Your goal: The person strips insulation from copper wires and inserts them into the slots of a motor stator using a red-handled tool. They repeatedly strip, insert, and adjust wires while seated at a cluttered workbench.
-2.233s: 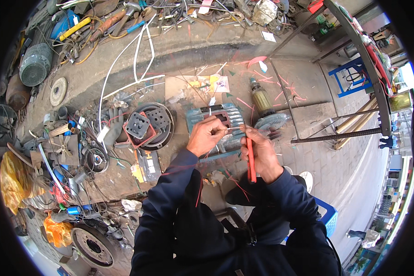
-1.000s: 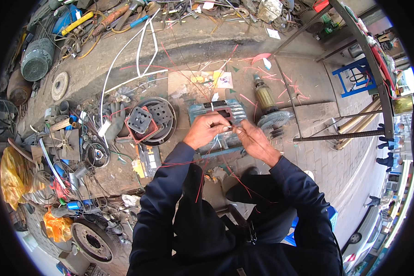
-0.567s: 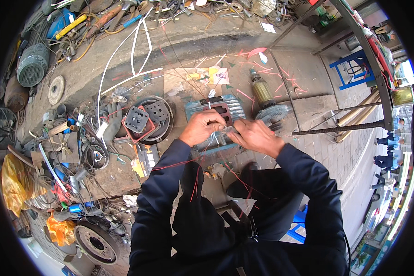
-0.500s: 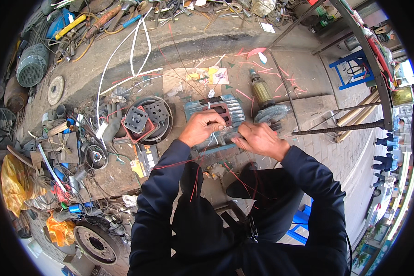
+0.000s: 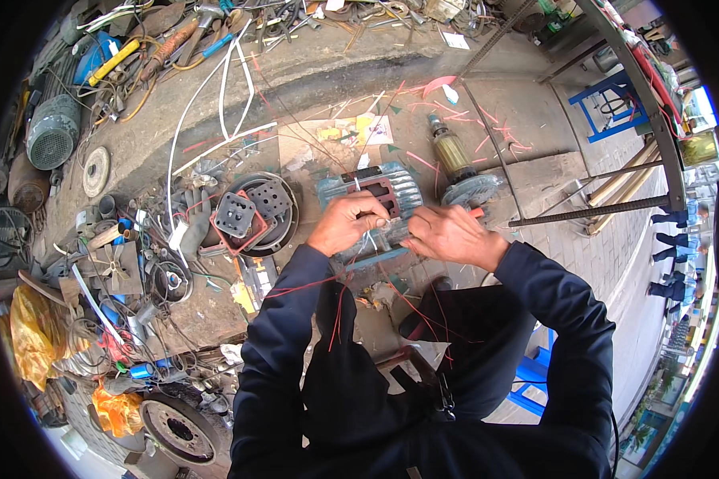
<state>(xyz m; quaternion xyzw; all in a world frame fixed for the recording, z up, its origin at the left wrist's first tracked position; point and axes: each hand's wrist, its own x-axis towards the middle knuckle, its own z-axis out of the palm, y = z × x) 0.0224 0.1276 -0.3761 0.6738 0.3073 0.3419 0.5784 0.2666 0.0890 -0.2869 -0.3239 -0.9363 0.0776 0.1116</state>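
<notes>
From my remote station I log: one blue-grey finned motor housing, on the ground before the wearer's knees, its dark-red terminal opening partly covered by the hands. Left hand: thumb and forefinger pinched together on thin wires, the ends too small to make out. Right hand: fingers curled inward, back of hand toward me, grip concealed; I cannot tell whether anything is clasped. One short red end protrudes beyond the knuckles, remainder hidden. Red wires, loose, trail over dark trousers. Rotor, right of the housing, its lower end by a grey disc. Round cover, left, partly hidden under grey boxes. Surface: stained concrete, strewn with red offcuts; a raised ledge beyond, its heaped tools cut off by the upper rim. Right: brick paving, blue stool, steel rack; people at the far edge, small and warped.
</notes>
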